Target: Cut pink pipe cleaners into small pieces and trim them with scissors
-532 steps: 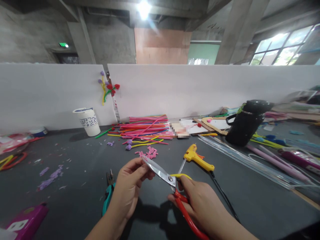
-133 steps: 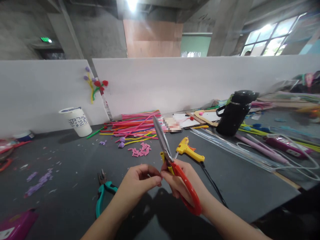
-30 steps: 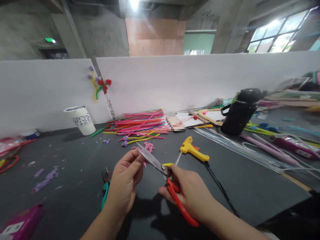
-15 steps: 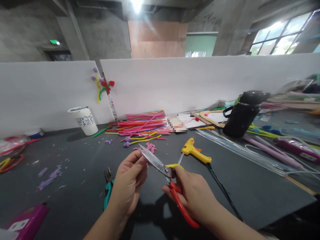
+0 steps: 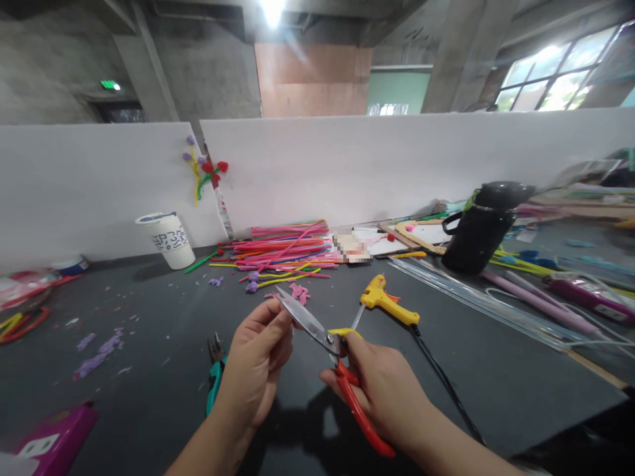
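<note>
My right hand (image 5: 384,380) is closed around scissors (image 5: 305,316) with red handles, their blades pointing up and left. A curved yellow strip (image 5: 344,331) shows beside its index finger; I cannot tell whether it is held. My left hand (image 5: 262,357) pinches thumb and fingers together at the blade tips, and whatever lies in the pinch is too small to make out. Just beyond the tips lie short pink fuzzy pieces (image 5: 299,293). Teal-handled pliers (image 5: 215,377) rest left of my left wrist. A yellow glue gun (image 5: 389,303) lies beyond my right hand.
A bundle of coloured pipe cleaners (image 5: 282,248) lies by the white partition (image 5: 317,172). A white cup (image 5: 167,241) stands left, a black jug (image 5: 480,228) right. Purple scraps (image 5: 102,350) and a magenta box (image 5: 57,436) are at the left. The glue gun's cord (image 5: 444,380) runs toward the front edge.
Almost nothing differs. Both hands and the scissors keep nearly the same position, and the view has shifted very slightly.
</note>
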A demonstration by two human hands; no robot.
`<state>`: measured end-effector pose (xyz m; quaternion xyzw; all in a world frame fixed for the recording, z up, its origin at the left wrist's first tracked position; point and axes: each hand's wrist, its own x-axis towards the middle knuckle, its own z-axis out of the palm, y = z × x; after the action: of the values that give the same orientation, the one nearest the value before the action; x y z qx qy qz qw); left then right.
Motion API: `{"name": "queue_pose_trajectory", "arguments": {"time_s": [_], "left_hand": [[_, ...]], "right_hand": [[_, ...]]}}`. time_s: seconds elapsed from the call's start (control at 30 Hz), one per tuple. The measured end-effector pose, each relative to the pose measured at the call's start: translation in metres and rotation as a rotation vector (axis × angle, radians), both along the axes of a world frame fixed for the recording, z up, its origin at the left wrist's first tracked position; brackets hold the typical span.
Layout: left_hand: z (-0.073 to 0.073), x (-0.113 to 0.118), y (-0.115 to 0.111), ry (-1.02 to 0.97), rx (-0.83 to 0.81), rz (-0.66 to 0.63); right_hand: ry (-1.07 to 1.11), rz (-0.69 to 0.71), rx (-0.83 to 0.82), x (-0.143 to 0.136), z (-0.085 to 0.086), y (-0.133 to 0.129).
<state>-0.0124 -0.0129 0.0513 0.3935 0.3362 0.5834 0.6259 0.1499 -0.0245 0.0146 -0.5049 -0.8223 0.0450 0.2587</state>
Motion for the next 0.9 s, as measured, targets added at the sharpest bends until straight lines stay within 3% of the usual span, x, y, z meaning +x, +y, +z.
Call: {"name": "queue_pose_trajectory", "arguments": {"time_s": [0.6,0.9], "left_hand": [[-0.001,0.000,0.002,-0.023,0.031,0.016],[0.000,0.001,0.004,0.060,0.016,0.041]], "right_hand": [[-0.011,-0.020,0.048,-0.003,-0.002,0.001],[0.059,-0.034,-0.136,0.001,0.008,0.004]]}}
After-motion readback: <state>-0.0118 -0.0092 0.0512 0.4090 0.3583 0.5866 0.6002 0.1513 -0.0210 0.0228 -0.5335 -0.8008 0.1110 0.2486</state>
